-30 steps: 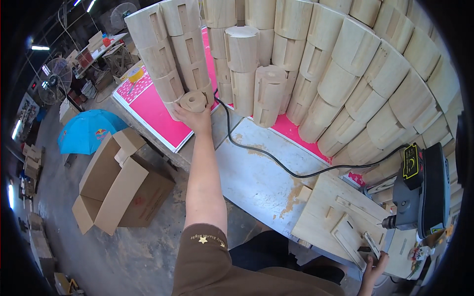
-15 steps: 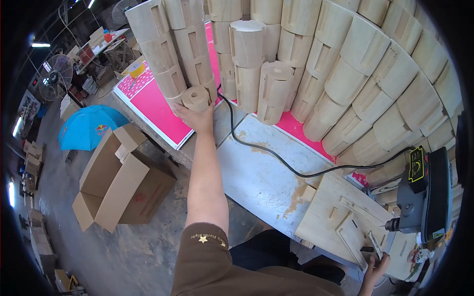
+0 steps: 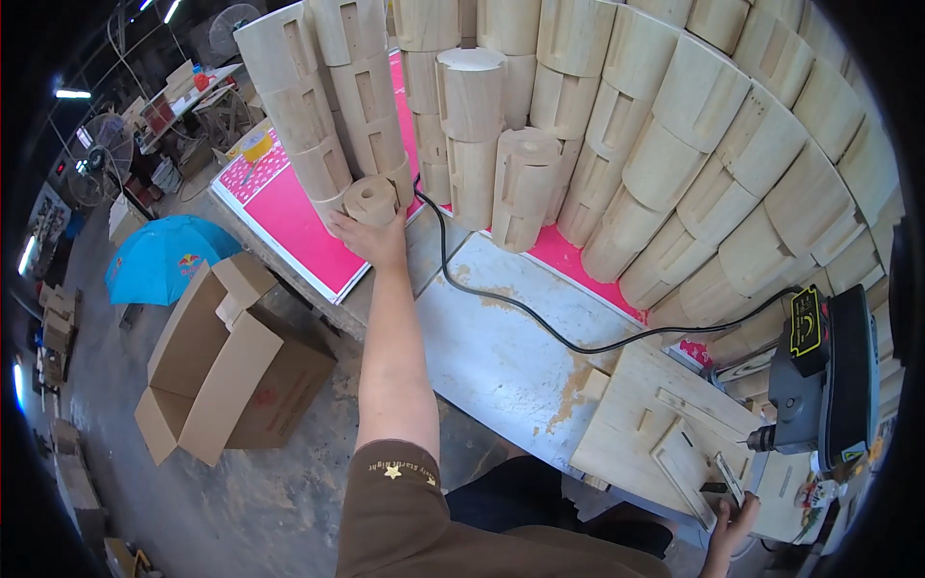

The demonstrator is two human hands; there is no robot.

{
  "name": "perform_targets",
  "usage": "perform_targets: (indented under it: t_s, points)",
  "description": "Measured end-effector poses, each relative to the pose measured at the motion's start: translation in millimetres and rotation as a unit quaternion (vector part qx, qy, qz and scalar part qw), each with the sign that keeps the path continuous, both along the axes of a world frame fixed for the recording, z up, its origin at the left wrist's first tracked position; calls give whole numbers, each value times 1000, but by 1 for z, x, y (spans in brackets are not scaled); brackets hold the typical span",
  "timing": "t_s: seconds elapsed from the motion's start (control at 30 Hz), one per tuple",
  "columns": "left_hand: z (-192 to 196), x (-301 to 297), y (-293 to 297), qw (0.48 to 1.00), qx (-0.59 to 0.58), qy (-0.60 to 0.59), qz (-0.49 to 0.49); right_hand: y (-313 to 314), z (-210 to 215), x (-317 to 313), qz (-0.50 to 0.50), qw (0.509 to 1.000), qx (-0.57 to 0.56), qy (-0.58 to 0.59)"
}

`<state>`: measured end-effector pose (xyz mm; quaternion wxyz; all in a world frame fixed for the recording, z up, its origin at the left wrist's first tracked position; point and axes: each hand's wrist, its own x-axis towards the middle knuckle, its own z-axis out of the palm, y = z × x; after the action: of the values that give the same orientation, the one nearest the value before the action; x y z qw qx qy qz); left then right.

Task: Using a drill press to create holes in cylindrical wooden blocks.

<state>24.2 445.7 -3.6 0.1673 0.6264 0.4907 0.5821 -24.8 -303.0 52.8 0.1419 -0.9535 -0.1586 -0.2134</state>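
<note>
My left hand (image 3: 374, 241) reaches forward, its fingers wrapped round a short wooden cylinder (image 3: 370, 199) with a hole in its top. That cylinder stands low at the foot of a tall stack of wooden cylinders (image 3: 376, 104) with slots cut in their sides. At the lower right my right hand (image 3: 734, 523) is closed at the front of a wooden jig (image 3: 682, 467), by a pale strip and a dark part; what its fingers grip is hard to make out. The drill press (image 3: 819, 385) stands above and right of that hand.
Rows of stacked wooden cylinders (image 3: 665, 164) line the table's back on pink sheets (image 3: 313, 236). A black cable (image 3: 511, 301) crosses the pale tabletop (image 3: 482, 347) to the drill press. On the floor at left are an open cardboard box (image 3: 279, 395) and a blue umbrella (image 3: 164, 260).
The view has shifted slightly, moving the scene a little left. My left hand stays on the short wooden cylinder, and my right hand keeps its place by the jig.
</note>
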Motion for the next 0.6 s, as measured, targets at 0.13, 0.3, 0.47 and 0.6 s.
perform_targets:
  t_s: [0.13,0.3,0.47,0.6]
  points:
    - [1,3,5,1000,-7,-4,5,-4,-3,0,-9,1000,21,4]
    - [-3,6,12,1000,-8,-4,4,-9,-8,-1,-13,1000,22,-4]
    - [0,6,16,999,-34,4,8,-12,-9,0,-5,999,39,18]
    - [3,5,21,998,-55,-3,-10,-11,-10,-1,0,999,32,2]
